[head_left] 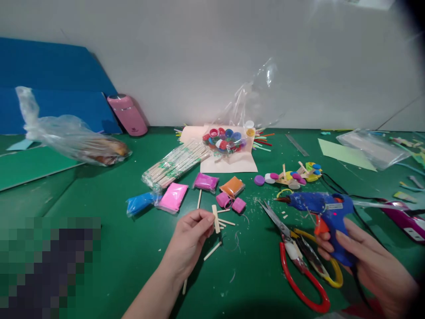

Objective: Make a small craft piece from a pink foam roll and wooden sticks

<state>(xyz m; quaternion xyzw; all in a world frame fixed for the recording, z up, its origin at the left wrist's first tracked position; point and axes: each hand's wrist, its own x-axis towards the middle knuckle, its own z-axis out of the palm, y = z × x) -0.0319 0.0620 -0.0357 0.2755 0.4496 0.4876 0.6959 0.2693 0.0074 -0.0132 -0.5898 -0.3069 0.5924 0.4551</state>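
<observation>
Beyond both hands (195, 228), bag (244, 99) of caps (229, 134)

My feed shows me a craft workspace — glue gun (334, 215), scissors (292, 249), bagged caps (228, 144) by the surface's (133, 248) far edge.

Glue gun (341, 220): smooth blue plastic, slight gloss. Wooden strip (216, 220): pale, matt. Scissors (292, 250): metal blades, glossy red handles. Bag (239, 104): clear, shiny plastic film. Paper sheet (229, 165): matt. Tabletop (139, 241): smooth.
</observation>
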